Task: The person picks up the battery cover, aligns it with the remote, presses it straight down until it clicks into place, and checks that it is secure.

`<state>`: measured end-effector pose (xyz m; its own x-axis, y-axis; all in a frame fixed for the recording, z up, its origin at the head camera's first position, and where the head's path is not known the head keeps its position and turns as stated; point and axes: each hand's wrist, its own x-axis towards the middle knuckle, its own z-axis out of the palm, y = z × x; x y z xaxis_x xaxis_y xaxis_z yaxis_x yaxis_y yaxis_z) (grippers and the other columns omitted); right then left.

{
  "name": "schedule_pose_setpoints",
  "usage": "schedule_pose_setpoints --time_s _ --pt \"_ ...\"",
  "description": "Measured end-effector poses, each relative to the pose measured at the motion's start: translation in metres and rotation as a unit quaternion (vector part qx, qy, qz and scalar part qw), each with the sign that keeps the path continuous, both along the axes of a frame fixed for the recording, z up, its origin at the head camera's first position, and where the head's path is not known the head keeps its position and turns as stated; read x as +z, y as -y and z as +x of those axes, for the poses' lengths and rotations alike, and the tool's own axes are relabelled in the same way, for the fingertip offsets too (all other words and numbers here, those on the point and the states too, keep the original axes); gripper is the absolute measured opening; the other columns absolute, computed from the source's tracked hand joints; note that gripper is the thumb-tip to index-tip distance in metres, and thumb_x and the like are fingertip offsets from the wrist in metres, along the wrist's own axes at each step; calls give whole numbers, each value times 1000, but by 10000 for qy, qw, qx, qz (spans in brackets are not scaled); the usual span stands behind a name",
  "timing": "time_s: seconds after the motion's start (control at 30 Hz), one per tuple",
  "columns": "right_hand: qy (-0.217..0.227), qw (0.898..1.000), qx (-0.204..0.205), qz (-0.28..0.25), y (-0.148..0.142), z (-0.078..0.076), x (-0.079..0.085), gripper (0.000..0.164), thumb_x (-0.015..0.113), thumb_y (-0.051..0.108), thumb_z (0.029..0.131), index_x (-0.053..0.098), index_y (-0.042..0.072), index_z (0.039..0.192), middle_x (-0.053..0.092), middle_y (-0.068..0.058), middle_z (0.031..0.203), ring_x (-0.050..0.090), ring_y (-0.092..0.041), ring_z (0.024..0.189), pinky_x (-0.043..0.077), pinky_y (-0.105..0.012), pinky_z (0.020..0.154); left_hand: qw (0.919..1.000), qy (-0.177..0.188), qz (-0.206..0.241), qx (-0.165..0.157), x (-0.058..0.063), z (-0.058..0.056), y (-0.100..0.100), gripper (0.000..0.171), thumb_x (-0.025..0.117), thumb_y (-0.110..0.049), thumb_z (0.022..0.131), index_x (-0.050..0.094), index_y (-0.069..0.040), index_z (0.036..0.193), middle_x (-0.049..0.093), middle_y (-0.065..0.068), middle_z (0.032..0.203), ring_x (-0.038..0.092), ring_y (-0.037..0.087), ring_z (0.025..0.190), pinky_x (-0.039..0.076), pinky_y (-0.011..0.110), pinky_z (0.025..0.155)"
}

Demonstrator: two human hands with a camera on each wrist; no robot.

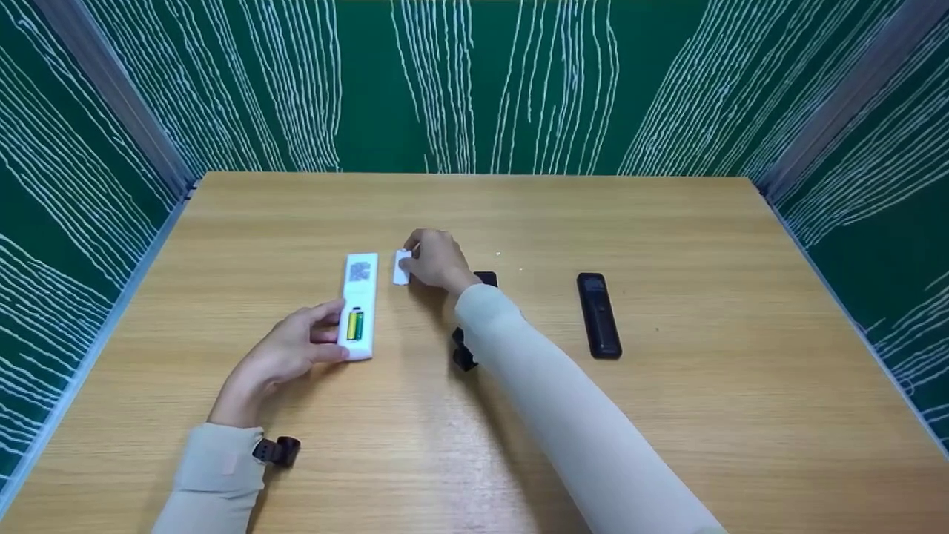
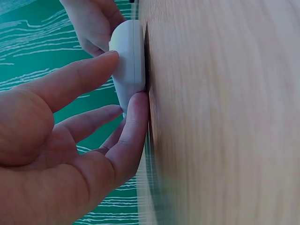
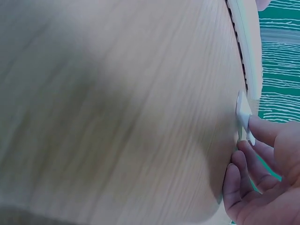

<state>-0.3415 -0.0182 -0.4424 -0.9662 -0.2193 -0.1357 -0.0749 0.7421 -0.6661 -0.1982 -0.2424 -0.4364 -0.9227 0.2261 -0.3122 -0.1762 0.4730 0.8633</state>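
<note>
A white remote control (image 1: 358, 297) lies back side up on the table, its battery compartment uncovered. Two batteries (image 1: 355, 325), yellow and green, sit side by side in that compartment. My left hand (image 1: 293, 345) holds the remote's near end from the left; in the left wrist view the thumb is on its upper edge and fingers touch its side. Just right of the remote, my right hand (image 1: 440, 259) pinches a small white battery cover (image 1: 401, 267) between thumb and fingers. The right wrist view shows this cover (image 3: 244, 116) tilted, close to the tabletop.
A black remote control (image 1: 599, 315) lies to the right on the wooden table (image 1: 697, 415). Under my right forearm a black object (image 1: 486, 278) shows partly; the sleeve hides the rest. Green walls (image 1: 378, 89) with white lines enclose the back and sides.
</note>
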Motion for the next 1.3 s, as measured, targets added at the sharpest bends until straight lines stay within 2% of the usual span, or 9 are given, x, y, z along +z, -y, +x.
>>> schedule_pose_setpoints --time_s 0.4,0.63,0.77,1.3 --pt "-106 9995 -85 -284 -6 3 6 23 72 17 103 72 14 126 66 -4 114 64 -18 97 57 -25 82 9999 72 -60 43 2 0 1 85 74 1 96 28 -5 168 41 20 164 52 36 139 45 45 117" --pt "-66 9990 -12 -452 -12 3 9 18 69 18 105 73 15 122 67 -4 107 64 -19 91 52 -26 72 9999 -82 -69 -50 2 2 1 84 73 1 96 27 0 167 42 24 161 52 36 136 46 44 113" --pt "-125 9979 56 -626 -17 6 12 16 69 19 105 72 15 120 68 -3 103 65 -18 86 53 -26 68 9999 -96 -48 -63 2 1 1 84 73 2 96 28 0 166 42 24 162 52 37 137 46 45 115" --pt "-497 9906 242 -1253 -33 23 29 15 70 19 104 72 15 119 69 -3 100 66 -18 87 55 -26 69 9999 -92 -75 -74 -1 1 3 84 73 1 96 28 -1 166 42 25 161 52 37 137 46 43 116"
